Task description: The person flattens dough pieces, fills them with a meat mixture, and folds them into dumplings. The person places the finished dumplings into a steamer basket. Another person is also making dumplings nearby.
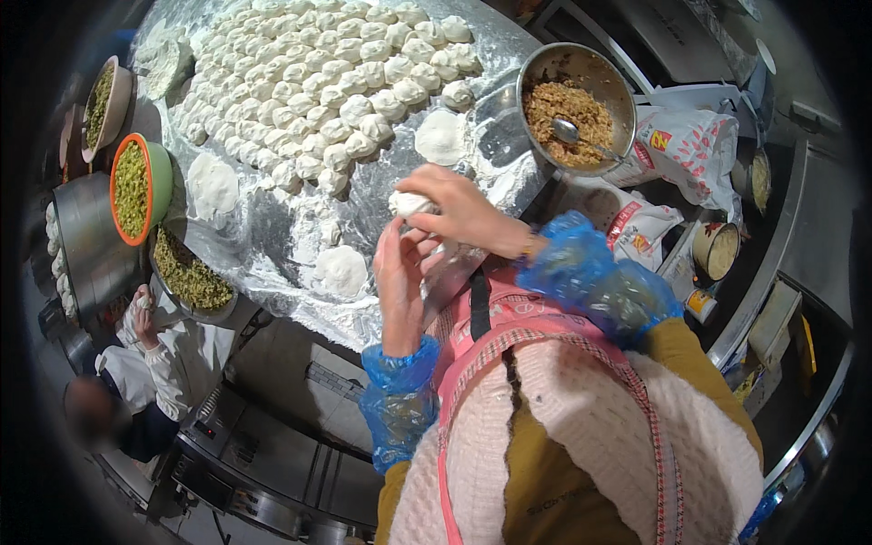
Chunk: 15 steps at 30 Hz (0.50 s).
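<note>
A white dough bun (411, 204) is held in the curled fingers of my right hand (460, 208), above the floured metal table. Just below it, my left hand (402, 272) is raised with its fingers apart, the fingertips close to the bun; whether they touch it is unclear. Flat dough rounds lie on the table: one (441, 137) beyond my right hand, one (341, 271) left of my left hand and another (212, 185) farther left. Many shaped buns (334, 88) stand in rows at the far side. A steel bowl (634, 112) at the right holds brown filling and a metal spoon (565, 131).
Bowls of chopped green filling, one green with an orange rim (160, 180), stand along the left edge. A co-worker in white (174, 361) holds dough at lower left. Printed plastic bags (695, 153) and a tin (715, 251) lie at the right.
</note>
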Available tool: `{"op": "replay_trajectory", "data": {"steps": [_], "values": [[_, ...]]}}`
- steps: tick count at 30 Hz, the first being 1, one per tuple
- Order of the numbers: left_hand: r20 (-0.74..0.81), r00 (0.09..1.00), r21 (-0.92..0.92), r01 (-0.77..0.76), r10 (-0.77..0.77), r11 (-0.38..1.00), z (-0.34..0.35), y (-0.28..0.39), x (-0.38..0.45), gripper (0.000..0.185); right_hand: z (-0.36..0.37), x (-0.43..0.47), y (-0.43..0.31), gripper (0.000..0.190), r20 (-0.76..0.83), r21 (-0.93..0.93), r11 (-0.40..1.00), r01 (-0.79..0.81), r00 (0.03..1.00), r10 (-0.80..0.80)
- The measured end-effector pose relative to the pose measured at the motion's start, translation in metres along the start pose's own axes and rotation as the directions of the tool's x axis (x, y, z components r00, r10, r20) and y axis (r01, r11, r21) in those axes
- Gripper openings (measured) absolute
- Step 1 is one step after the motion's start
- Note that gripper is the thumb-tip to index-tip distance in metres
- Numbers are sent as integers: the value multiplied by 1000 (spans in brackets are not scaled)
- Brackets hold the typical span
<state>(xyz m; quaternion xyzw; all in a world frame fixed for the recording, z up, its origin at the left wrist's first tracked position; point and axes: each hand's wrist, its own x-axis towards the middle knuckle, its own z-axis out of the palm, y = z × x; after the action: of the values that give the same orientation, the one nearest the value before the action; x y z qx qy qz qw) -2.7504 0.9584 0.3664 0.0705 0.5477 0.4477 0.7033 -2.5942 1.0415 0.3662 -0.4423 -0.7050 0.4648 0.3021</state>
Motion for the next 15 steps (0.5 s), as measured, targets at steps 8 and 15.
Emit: {"op": "replay_trajectory", "data": {"steps": [8,15], "values": [[-220,973,-52,-82,69,995,-50,-1,-21,45,88,64,47,30,-21,-471,868,153,983,-185],[-180,978,-106,-129,108,986,-42,0,-2,37,16,35,85,7,7,-810,576,111,983,-181]]}}
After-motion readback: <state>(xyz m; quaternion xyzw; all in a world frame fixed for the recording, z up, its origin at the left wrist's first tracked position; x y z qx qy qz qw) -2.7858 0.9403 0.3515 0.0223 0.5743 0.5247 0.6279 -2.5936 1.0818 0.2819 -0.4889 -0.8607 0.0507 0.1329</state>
